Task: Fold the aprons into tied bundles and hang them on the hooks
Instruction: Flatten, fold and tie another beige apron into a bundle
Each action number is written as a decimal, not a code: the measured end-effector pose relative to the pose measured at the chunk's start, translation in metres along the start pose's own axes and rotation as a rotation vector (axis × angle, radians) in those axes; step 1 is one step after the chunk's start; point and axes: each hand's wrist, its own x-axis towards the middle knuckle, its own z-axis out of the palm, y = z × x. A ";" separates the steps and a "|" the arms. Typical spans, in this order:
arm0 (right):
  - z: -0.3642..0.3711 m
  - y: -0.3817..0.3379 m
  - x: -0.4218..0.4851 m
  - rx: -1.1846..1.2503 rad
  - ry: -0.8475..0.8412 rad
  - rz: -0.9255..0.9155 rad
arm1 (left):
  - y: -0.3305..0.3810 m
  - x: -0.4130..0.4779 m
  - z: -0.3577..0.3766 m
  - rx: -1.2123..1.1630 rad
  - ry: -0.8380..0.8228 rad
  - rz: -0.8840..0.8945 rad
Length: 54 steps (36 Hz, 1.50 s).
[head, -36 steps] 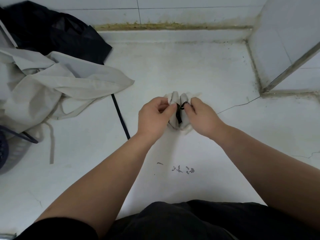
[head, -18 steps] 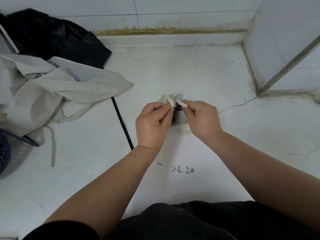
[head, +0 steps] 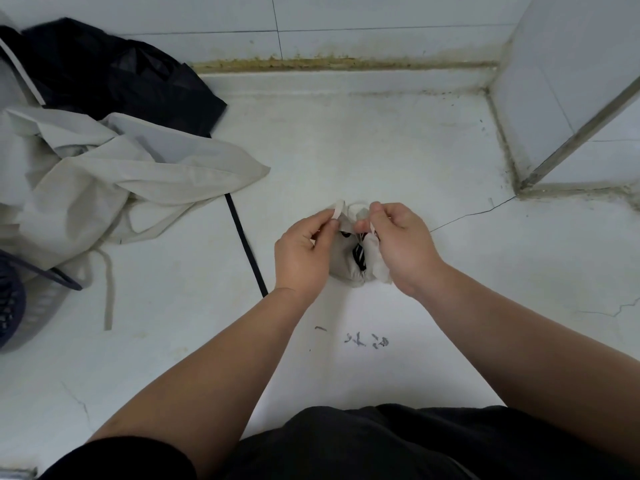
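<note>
1. A white tiled surface (head: 381,150) lies under everything and meets tiled walls at the far side and on the right.
2. At the left we see a loose beige apron (head: 114,188) crumpled in a heap, its ties trailing nearer.
3. Far left, behind it, lies a black apron (head: 114,74).
4. A dark basket (head: 14,306) sits at the near left edge.
5. Our left hand (head: 301,251) pinches a pale tie end (head: 337,211). Our right hand (head: 403,244) pinches the other tie.
6. The small beige bundle (head: 348,268) sits between our hands, mid-scene.
7. A black strap (head: 246,244) runs just left of them.
</note>
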 end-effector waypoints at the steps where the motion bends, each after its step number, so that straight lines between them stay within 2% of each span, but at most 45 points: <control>1: 0.001 0.001 0.001 0.044 0.000 0.039 | 0.000 0.000 0.000 -0.032 -0.005 -0.028; 4: 0.004 0.000 0.002 0.104 -0.039 0.057 | 0.001 0.003 -0.001 -0.064 -0.017 -0.056; 8: 0.007 0.002 -0.003 -0.109 -0.144 -0.114 | 0.003 0.005 -0.003 -0.083 -0.073 -0.071; 14: 0.004 0.003 -0.003 0.018 -0.241 -0.023 | 0.003 0.005 -0.009 -0.097 -0.123 -0.113; 18: 0.002 0.003 -0.004 -0.041 -0.304 -0.057 | 0.002 0.004 -0.013 -0.105 -0.174 -0.195; 25: -0.001 0.003 -0.002 -0.373 -0.411 -0.193 | 0.004 0.004 -0.023 -0.054 -0.369 -0.220; 28: 0.000 0.006 -0.002 -0.409 -0.348 -0.191 | 0.002 0.004 -0.024 -0.062 -0.413 -0.247; 30: 0.002 0.006 -0.003 -0.339 -0.292 -0.144 | 0.000 0.003 -0.023 -0.106 -0.411 -0.257; 35: 0.003 0.003 0.001 0.032 -0.045 0.080 | -0.004 0.004 -0.016 -0.233 -0.223 -0.331; 39: 0.003 -0.003 0.003 0.309 0.093 0.259 | -0.005 0.004 -0.011 -0.327 -0.193 -0.385; 41: 0.004 -0.003 0.002 0.394 0.127 0.254 | -0.006 0.004 -0.010 -0.320 -0.194 -0.366; 43: 0.005 -0.002 -0.002 0.269 0.089 0.142 | -0.006 0.004 -0.009 -0.293 -0.201 -0.348; 46: 0.008 0.003 -0.013 -0.025 -0.177 -0.111 | -0.007 0.005 -0.009 -0.256 -0.190 -0.339; 48: 0.009 0.009 -0.015 -0.159 -0.314 -0.168 | -0.009 0.006 -0.010 -0.218 -0.189 -0.318; 51: 0.007 0.010 -0.011 -0.346 -0.328 -0.197 | -0.012 0.004 -0.014 -0.218 -0.253 -0.290; 54: 0.005 0.009 -0.007 -0.303 -0.272 -0.176 | -0.012 0.002 -0.017 -0.241 -0.305 -0.279</control>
